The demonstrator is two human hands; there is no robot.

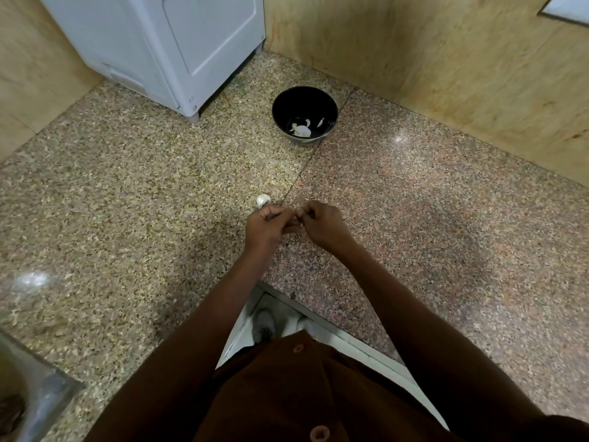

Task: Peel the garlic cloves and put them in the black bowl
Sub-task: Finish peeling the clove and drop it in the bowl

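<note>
Left hand (pixel 269 225) and right hand (pixel 322 225) pinch something tiny together, hidden by fingers. White garlic piece (pixel 263 200) at left hand's 12 o'clock. Glossy black round bowl (pixel 304 100) well apart, 12 o'clock: peeled clove could slip onto speckled granite counter (pixel 127 202).

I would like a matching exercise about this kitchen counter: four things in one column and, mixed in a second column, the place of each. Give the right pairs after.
Things:
1. black bowl
2. garlic bulb
3. white appliance
4. sink

Places:
A. bottom left corner of the view
B. on the counter, just beyond the left hand
C. back left, against the wall
D. near the back wall, pale pieces inside

Pairs: 1-D, 2-B, 3-C, 4-A
</note>
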